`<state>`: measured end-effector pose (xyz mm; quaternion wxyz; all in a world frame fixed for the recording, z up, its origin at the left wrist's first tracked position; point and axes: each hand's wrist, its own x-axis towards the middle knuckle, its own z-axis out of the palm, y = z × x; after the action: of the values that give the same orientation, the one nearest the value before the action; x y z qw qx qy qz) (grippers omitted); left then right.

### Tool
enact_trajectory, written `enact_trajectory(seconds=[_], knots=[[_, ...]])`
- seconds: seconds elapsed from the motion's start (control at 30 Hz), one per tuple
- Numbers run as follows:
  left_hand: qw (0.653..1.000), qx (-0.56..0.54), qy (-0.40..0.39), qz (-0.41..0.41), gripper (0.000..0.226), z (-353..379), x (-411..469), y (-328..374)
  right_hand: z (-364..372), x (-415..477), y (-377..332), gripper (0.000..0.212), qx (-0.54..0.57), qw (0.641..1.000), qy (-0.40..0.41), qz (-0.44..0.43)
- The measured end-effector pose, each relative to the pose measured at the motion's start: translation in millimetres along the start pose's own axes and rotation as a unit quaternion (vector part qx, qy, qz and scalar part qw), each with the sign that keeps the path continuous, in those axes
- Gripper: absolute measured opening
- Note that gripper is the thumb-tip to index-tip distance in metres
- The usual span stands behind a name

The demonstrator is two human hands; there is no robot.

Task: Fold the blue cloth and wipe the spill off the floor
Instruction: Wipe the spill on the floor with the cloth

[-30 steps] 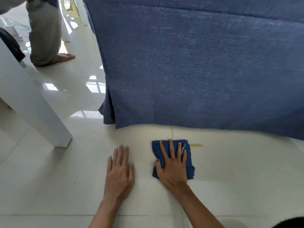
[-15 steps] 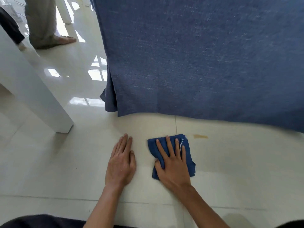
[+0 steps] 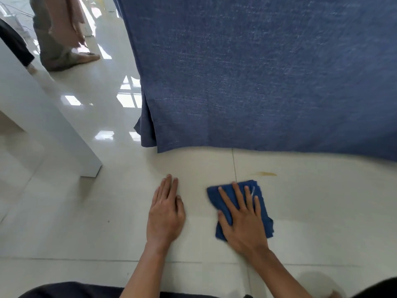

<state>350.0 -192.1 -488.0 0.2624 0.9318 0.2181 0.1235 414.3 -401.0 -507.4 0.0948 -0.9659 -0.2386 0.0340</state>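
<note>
A folded blue cloth [image 3: 263,203] lies on the white tiled floor [image 3: 322,222]. My right hand [image 3: 242,220] presses flat on top of it with fingers spread. A thin yellowish spill streak [image 3: 265,173] shows on the floor just beyond the cloth's far right corner, apart from it. My left hand [image 3: 166,211] rests flat on the bare floor to the left of the cloth, fingers together, holding nothing.
A large blue fabric drape [image 3: 257,72] hangs to the floor straight ahead. A white furniture leg [image 3: 53,134] stands at the left. Another person's legs and bare foot [image 3: 64,54] are at the far upper left. Dark clothing [image 3: 71,290] fills the bottom edge.
My right hand has slid the cloth toward me and slightly right, away from the spill, which now shows in full. My left hand stays planted on the floor.
</note>
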Motion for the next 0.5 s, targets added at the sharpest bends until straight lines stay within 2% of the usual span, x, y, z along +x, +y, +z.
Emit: enact_trajectory(seconds=[0.1,0.2,0.27,0.3,0.4,0.5], knots=[[1.0,0.011,-0.002,0.009,0.054,1.7,0.6,-0.4,-0.6,34.1,-29.8,0.066,-0.004,0.995,-0.002,0.098],[0.999,0.036,-0.004,0.016,0.054,2.2,-0.2,-2.9,-3.1,31.7,-33.9,0.066,0.003,0.999,-0.021,0.033],[0.997,0.064,-0.012,0.029,0.055,3.9,-0.4,-4.4,-8.4,14.5,-10.5,0.064,0.006,0.999,-0.032,-0.02],[0.996,0.076,-0.015,0.035,0.056,4.8,-1.0,-4.1,-10.4,5.5,1.7,0.063,0.011,0.999,-0.026,-0.021],[0.998,0.062,-0.012,0.025,0.058,6.2,1.1,-1.4,-13.4,-7.2,24.5,0.061,0.033,0.997,0.01,0.067],[1.0,0.027,0.005,0.006,0.059,4.8,2.0,-2.6,-21.0,-1.3,33.2,0.056,0.133,0.975,0.07,0.161]])
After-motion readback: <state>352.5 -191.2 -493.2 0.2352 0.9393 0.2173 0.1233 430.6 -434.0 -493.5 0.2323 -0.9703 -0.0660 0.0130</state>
